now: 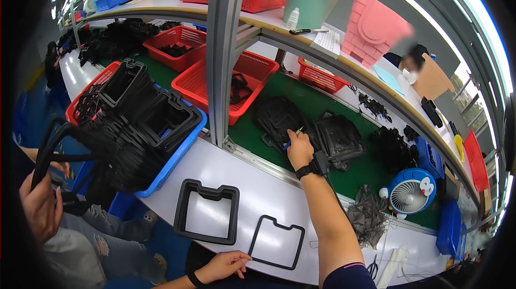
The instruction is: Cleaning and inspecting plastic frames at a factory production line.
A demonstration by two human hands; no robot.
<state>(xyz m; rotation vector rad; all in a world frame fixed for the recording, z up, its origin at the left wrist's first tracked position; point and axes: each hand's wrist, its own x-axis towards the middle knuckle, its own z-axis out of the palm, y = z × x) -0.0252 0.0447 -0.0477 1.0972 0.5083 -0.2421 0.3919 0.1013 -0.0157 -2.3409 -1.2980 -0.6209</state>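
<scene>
My left hand (228,265) is at the table's front edge, fingertips closed on the lower left corner of a thin black rectangular gasket (296,248) with a notch in its top side. To its left lies a thicker, deeper black rectangular frame (232,216) with a similar notch. My right hand (301,152), with a dark band at the wrist, reaches over the green belt. Its fingers are closed around a slim blue tool (287,145), whose kind I cannot make out. Just beyond it lies a pile of black moulded parts (277,117); more dark flat parts (338,138) lie to its right.
At left, a blue basket (174,168) overflows with black frames; beside it a co-worker's hand (40,203) holds black loops. A metal post (217,58) rises beyond the table. Red baskets (258,71) stand behind. A blue-white fan (411,192) and scissors (372,267) are at right.
</scene>
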